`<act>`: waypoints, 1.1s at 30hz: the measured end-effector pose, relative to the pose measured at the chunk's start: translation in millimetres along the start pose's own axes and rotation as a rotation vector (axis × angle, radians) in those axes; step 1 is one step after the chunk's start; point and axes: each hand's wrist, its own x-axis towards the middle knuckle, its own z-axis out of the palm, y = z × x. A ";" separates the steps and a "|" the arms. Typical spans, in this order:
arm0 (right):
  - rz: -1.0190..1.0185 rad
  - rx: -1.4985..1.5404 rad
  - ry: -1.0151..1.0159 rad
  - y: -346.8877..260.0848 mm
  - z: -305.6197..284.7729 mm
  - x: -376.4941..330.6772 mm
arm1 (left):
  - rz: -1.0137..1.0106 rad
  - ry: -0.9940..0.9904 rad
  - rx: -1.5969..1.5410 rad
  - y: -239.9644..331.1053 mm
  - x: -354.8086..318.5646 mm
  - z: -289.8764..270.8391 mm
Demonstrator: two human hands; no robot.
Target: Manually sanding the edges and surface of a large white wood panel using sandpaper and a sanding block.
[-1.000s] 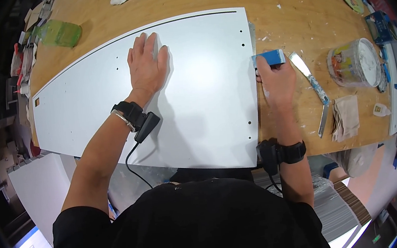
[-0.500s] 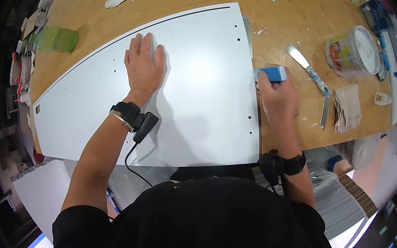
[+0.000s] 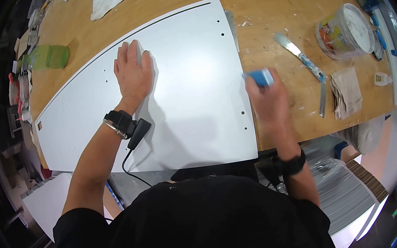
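Observation:
A long white panel (image 3: 190,91) lies on the wooden table, with small dark holes near its right end and a dark groove along its far edge. My left hand (image 3: 133,72) rests flat on it, fingers stretched toward the groove. At the panel's right edge, my right hand (image 3: 271,98) grips a small blue block (image 3: 259,78) with a pale end. The block's left end is at that edge; whether it touches is too blurred to tell. Both wrists wear black straps with small devices, and a cable runs from the left one.
Right of my right hand lie a paint-smeared putty knife (image 3: 300,56), a metal blade (image 3: 321,99), a folded beige cloth (image 3: 345,92) and a small white bottle (image 3: 382,79). A tub of white paste (image 3: 343,31) stands behind them. A green container (image 3: 49,57) sits at the far left.
The view has shifted, moving the table's things left in the picture. My right hand, now blurred, has moved slightly nearer along the panel's right edge with the blue block. My left hand stays on the panel.

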 end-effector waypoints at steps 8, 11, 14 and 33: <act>0.199 0.457 0.051 -35.6 -26.9 64.1 | -0.010 -0.013 -0.023 5.0 2.1 -2.1; 0.260 0.672 -0.048 -17.9 -64.4 35.4 | -0.014 -0.007 -0.014 1.2 2.7 -0.8; 0.314 0.692 -0.080 8.2 -100.5 9.3 | 0.008 0.002 -0.023 2.0 3.0 2.0; -0.165 -0.025 -0.364 -39.8 11.7 107.6 | 0.007 0.031 -0.058 4.2 3.1 -1.7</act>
